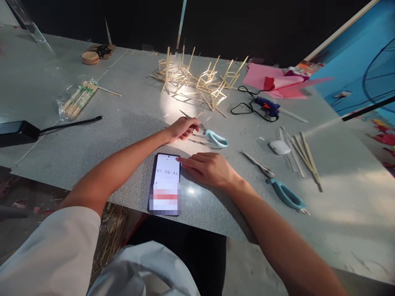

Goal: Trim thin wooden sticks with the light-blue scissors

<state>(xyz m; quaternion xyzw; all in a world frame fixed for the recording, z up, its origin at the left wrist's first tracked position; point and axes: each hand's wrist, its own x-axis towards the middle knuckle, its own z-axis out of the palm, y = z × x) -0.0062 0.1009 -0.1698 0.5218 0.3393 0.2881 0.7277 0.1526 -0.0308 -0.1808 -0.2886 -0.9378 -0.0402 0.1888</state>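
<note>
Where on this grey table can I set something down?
Between the plastic-wrapped pale sticks and thin wooden stick frames, or between the black cable and your bare left forearm. The right looks crowded: dark-blue glue gun, rounded white case, loose pale strips and light-blue-handled scissors.

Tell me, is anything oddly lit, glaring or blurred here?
In the head view, bright light pools around the stick frames; a glare spot shines on the table beside the phone, whose lower part is pixelated; the backdrop is nearly black; its timer digits are readable.
</note>
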